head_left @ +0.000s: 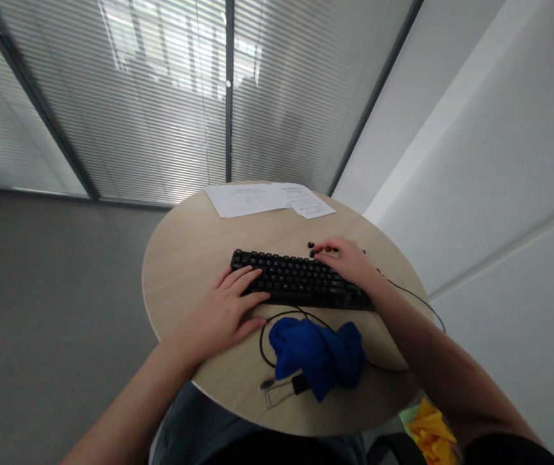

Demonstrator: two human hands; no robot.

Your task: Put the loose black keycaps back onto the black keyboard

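A black keyboard [301, 281] lies on the round wooden table. My left hand [231, 310] rests at its left end, fingers spread over the keys and thumb on the tabletop. My right hand [345, 258] is at the keyboard's far edge, thumb and fingers pinched at a small black keycap [312, 254]. Just beyond those fingertips lies another loose keycap [310, 245]. Part of the keyboard's right side is hidden under my right hand and forearm.
Nearer me is a crumpled blue cloth [318, 352], beside a wire-looped tool with a black handle [300, 384]. A black cable [263, 345] loops around the cloth. Paper sheets [250, 199] lie at the far edge. A yellow cloth [432, 429] is below the table at right.
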